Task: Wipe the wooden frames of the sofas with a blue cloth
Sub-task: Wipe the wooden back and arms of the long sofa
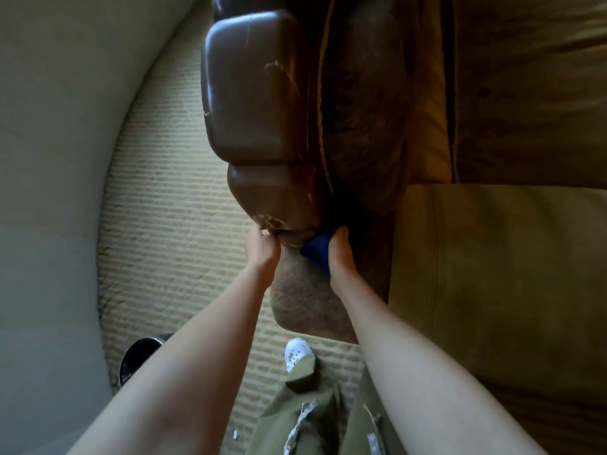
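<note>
A blue cloth is gripped in the curled fingers of the right hand and pressed against the near end of the sofa's wooden armrest. Just left of the cloth, the armrest's worn tip is held by the left hand, fingers curled around it. Below the armrest, a white shoe is seen on the ribbed carpet.

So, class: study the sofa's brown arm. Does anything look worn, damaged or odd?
Yes. The glossy brown arm has pale scuffs where the finish is worn off: on its right side, and at the near tip, beside the left hand.
</note>
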A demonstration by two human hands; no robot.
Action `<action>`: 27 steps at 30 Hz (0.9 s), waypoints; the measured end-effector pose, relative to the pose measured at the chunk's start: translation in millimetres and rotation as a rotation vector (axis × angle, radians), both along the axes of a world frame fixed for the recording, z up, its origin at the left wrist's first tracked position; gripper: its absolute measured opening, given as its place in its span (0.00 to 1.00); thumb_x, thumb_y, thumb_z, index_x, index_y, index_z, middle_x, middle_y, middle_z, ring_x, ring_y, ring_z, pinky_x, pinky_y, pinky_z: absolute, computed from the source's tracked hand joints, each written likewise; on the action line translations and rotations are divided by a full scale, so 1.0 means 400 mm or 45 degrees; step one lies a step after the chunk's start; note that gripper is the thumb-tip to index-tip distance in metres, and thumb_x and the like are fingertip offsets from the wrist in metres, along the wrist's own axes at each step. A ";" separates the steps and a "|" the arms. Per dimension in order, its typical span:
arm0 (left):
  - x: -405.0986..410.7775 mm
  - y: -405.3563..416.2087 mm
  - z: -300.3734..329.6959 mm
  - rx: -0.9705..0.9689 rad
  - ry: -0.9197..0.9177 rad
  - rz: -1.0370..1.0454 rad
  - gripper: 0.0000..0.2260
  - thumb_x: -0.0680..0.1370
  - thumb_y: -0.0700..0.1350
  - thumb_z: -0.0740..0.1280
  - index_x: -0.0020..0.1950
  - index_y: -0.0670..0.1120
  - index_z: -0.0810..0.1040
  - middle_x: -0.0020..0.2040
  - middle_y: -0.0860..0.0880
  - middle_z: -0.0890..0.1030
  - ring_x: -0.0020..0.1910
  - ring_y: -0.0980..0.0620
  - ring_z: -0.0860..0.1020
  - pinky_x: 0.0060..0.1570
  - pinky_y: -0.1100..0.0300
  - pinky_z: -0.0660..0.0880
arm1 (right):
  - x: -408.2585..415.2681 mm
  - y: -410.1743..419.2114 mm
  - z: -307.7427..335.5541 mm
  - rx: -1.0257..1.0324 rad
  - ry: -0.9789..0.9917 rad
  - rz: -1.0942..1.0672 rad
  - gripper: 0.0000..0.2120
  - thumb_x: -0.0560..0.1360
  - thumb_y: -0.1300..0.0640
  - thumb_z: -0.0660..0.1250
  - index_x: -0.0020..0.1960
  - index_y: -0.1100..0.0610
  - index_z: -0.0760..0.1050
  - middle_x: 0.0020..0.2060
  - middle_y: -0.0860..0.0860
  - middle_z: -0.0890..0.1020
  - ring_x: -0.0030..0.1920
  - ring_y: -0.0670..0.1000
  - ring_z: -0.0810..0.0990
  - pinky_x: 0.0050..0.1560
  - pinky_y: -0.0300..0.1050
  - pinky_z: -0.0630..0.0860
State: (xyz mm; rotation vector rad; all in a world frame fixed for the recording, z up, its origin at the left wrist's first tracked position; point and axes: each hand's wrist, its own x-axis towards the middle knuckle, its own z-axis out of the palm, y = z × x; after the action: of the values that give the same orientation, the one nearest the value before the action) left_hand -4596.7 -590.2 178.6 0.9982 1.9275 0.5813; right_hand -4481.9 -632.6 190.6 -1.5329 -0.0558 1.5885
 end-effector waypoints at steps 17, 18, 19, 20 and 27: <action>-0.073 0.058 -0.041 -0.098 -0.078 -0.284 0.10 0.75 0.34 0.55 0.47 0.43 0.75 0.46 0.44 0.79 0.45 0.48 0.75 0.40 0.58 0.71 | -0.016 0.062 -0.053 0.026 -0.104 -0.179 0.24 0.83 0.51 0.48 0.77 0.52 0.47 0.75 0.54 0.57 0.72 0.57 0.61 0.69 0.50 0.59; -0.075 0.058 -0.040 -0.113 -0.097 -0.291 0.11 0.76 0.34 0.56 0.51 0.43 0.76 0.50 0.45 0.80 0.47 0.48 0.76 0.42 0.57 0.73 | -0.016 0.062 -0.065 -0.008 -0.070 -0.213 0.24 0.83 0.50 0.48 0.77 0.51 0.48 0.75 0.55 0.56 0.72 0.58 0.61 0.69 0.50 0.59; -0.076 0.060 -0.040 -0.118 -0.114 -0.305 0.12 0.76 0.35 0.56 0.53 0.44 0.76 0.51 0.45 0.80 0.50 0.47 0.77 0.44 0.57 0.74 | -0.018 0.062 -0.074 -0.052 -0.045 -0.245 0.24 0.83 0.49 0.48 0.77 0.51 0.48 0.75 0.55 0.56 0.72 0.58 0.60 0.69 0.51 0.58; -0.078 0.063 -0.039 -0.114 -0.127 -0.332 0.13 0.76 0.35 0.56 0.54 0.44 0.76 0.52 0.45 0.80 0.50 0.48 0.77 0.45 0.57 0.74 | -0.017 0.059 -0.075 -0.073 -0.028 -0.265 0.24 0.83 0.49 0.48 0.77 0.51 0.49 0.75 0.55 0.56 0.73 0.58 0.60 0.70 0.51 0.58; -0.077 0.064 -0.028 -0.178 -0.132 -0.471 0.12 0.77 0.35 0.55 0.47 0.49 0.75 0.49 0.45 0.78 0.46 0.49 0.74 0.46 0.55 0.72 | -0.120 0.023 -0.058 -0.118 0.357 -0.478 0.31 0.79 0.39 0.52 0.76 0.52 0.53 0.73 0.57 0.62 0.67 0.58 0.69 0.66 0.50 0.68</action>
State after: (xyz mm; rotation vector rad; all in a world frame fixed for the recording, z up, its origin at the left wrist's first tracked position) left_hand -4627.7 -564.5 167.6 1.1729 1.6155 0.2763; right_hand -4530.1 -623.4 167.4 -1.2839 0.4418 1.4974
